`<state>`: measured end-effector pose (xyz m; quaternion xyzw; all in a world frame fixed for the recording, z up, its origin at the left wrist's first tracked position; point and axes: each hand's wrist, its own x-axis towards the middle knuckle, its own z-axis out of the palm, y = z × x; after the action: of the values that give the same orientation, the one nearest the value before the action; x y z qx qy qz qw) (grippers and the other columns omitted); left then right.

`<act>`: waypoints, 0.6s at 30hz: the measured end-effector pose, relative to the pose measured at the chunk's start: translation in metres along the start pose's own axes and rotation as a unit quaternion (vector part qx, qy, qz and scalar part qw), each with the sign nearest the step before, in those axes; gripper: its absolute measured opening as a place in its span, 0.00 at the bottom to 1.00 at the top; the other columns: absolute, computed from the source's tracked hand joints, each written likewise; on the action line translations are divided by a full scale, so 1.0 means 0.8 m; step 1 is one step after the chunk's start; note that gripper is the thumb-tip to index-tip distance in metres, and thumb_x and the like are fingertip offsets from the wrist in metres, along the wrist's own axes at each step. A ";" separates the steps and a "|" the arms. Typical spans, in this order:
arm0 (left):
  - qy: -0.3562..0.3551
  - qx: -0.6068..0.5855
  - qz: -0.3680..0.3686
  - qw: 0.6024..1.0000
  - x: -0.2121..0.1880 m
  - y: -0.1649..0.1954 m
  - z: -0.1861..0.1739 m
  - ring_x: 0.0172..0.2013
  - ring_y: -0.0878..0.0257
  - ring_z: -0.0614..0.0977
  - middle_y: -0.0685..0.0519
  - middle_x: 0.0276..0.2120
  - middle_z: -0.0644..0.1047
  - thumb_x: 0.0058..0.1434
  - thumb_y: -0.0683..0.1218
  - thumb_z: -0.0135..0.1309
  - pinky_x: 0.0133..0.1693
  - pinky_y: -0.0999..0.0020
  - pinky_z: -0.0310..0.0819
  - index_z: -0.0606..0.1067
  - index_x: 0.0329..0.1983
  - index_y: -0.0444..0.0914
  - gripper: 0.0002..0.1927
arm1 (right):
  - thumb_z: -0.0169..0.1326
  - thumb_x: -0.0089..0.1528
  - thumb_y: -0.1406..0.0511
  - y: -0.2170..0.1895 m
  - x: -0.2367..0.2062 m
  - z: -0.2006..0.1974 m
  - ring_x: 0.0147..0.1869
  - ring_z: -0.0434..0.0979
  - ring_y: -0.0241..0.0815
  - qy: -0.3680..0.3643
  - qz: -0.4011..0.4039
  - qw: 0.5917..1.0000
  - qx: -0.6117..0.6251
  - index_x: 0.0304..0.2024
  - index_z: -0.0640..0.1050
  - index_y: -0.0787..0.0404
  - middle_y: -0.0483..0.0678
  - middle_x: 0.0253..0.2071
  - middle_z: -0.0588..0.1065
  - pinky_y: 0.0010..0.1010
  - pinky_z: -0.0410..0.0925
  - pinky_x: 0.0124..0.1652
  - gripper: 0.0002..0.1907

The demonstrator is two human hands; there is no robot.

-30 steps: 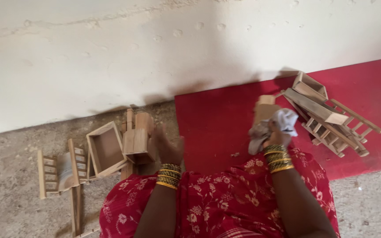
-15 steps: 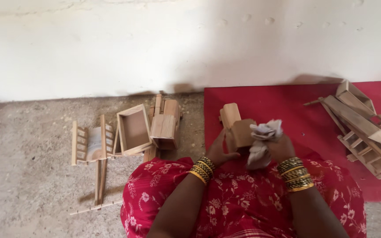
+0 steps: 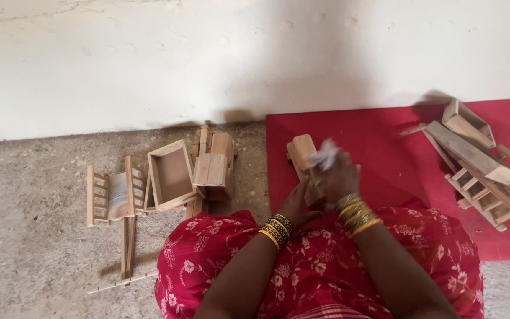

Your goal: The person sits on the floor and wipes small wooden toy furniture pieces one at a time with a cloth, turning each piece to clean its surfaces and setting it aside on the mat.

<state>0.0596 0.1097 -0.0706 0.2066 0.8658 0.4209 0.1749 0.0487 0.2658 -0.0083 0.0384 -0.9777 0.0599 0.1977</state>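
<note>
Both hands (image 3: pixel 320 189) — on wooden piece (image 3: pixel 301 151)

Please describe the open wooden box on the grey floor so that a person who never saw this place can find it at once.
Start at the red mat and look to its left, on the bare grey floor below the white wall. A small group of pale wooden pieces lies there. The open wooden box is in the middle of the group, between a slatted wooden frame and a closed wooden block; only it shows an empty hollow.
</note>
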 end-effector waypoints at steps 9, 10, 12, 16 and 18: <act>-0.024 -0.175 -0.031 0.984 0.012 -0.005 -0.010 0.66 0.48 0.74 0.38 0.67 0.70 0.57 0.48 0.66 0.63 0.53 0.71 0.53 0.76 0.38 0.48 | 0.44 0.65 0.55 -0.023 -0.020 -0.011 0.70 0.60 0.54 -0.131 -0.068 0.988 -0.050 0.63 0.70 0.42 0.57 0.67 0.62 0.50 0.57 0.67 0.22; -0.042 -0.212 -0.063 0.974 0.015 -0.009 -0.008 0.64 0.48 0.77 0.39 0.65 0.73 0.60 0.48 0.65 0.63 0.54 0.74 0.59 0.75 0.36 0.43 | 0.44 0.63 0.56 -0.029 -0.029 -0.005 0.71 0.60 0.56 -0.052 -0.128 0.989 -0.047 0.59 0.70 0.48 0.58 0.66 0.64 0.53 0.56 0.67 0.22; -0.038 -0.300 0.034 0.953 0.019 -0.014 -0.006 0.65 0.47 0.76 0.36 0.66 0.73 0.59 0.43 0.64 0.64 0.53 0.73 0.61 0.74 0.34 0.40 | 0.45 0.62 0.59 -0.028 -0.045 0.003 0.70 0.63 0.55 0.050 -0.191 0.980 -0.024 0.57 0.71 0.54 0.57 0.65 0.68 0.52 0.59 0.66 0.21; -0.047 -0.451 0.057 0.890 0.017 -0.011 -0.013 0.67 0.47 0.68 0.41 0.70 0.64 0.49 0.36 0.59 0.59 0.48 0.70 0.51 0.78 0.41 0.52 | 0.44 0.68 0.61 0.004 -0.049 -0.001 0.55 0.76 0.41 -0.107 -0.054 0.985 0.122 0.59 0.74 0.52 0.47 0.55 0.75 0.35 0.74 0.52 0.18; -0.033 -0.387 0.030 0.921 0.014 -0.009 -0.018 0.71 0.48 0.62 0.42 0.72 0.62 0.52 0.40 0.60 0.63 0.49 0.66 0.49 0.79 0.43 0.52 | 0.43 0.71 0.60 0.024 -0.038 -0.012 0.47 0.80 0.36 -0.153 0.066 0.947 0.273 0.58 0.75 0.52 0.47 0.50 0.77 0.29 0.78 0.44 0.16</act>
<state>0.0414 0.1016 -0.0693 0.1624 0.6225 0.7212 0.2570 0.0782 0.2873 -0.0132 0.0349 -0.9427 0.3309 0.0228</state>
